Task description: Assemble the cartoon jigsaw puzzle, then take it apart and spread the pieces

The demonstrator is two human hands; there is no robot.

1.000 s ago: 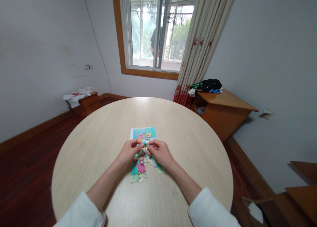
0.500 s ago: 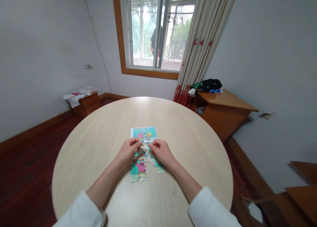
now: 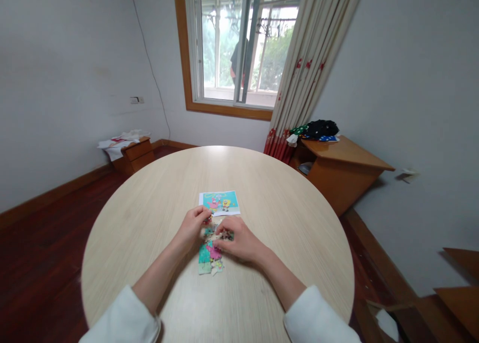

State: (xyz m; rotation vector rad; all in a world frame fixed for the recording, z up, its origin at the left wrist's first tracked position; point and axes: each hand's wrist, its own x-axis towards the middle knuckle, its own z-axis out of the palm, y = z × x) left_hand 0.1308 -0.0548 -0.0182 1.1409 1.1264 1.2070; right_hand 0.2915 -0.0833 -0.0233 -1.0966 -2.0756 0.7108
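A small heap of colourful jigsaw pieces [image 3: 209,255] lies on the round pale wooden table [image 3: 157,203], partly joined in teal and pink patches. My left hand [image 3: 193,224] rests at the heap's left top edge with the fingers pinched on a small piece. My right hand [image 3: 237,240] lies palm down over the heap's right side, fingertips pressing on the pieces and hiding them. Just beyond both hands sits a printed cartoon reference picture [image 3: 220,203].
A wooden cabinet [image 3: 339,171] with dark clothes on top stands at the right by a curtain [image 3: 303,78]. A low wooden stand [image 3: 132,152] with papers is at the left wall. A window [image 3: 239,48] is straight ahead. Cardboard lies on the floor at the right.
My right hand has moved left and down onto the pieces, flattening over them. The left hand stayed at the heap's upper left. The view shifted slightly.
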